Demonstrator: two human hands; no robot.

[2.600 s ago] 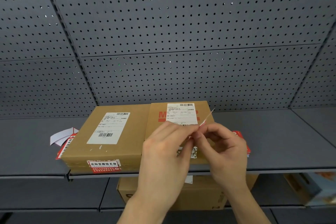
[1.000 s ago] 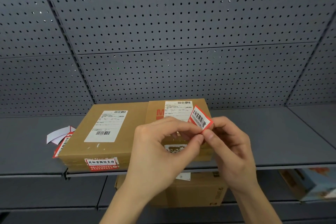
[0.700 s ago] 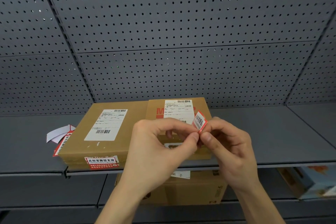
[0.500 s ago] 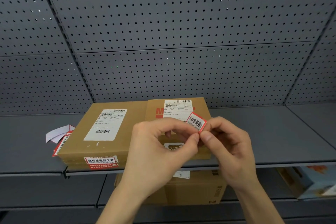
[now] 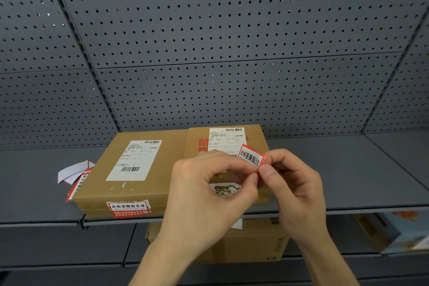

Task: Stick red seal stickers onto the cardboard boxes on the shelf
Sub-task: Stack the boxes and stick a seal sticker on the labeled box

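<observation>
The small red-bordered seal sticker with black print [image 5: 251, 158] stood tilted between my two hands, its lower edge pinched by my left hand [image 5: 209, 195] from the left and my right hand [image 5: 294, 190] from the right. I held it above the right flat brown cardboard box [image 5: 262, 139]. Just beside it on the grey metal shelf [image 5: 348, 174] lay the left cardboard box [image 5: 171, 158], a red seal already on its front edge.

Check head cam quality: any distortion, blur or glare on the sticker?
Head view: wide-angle bowing, pegboard seams curve toward the edges; lighting soft and even, no glare; red seal sticker sharp enough to show its characters; coloured box on the lower shelf is soft.
</observation>
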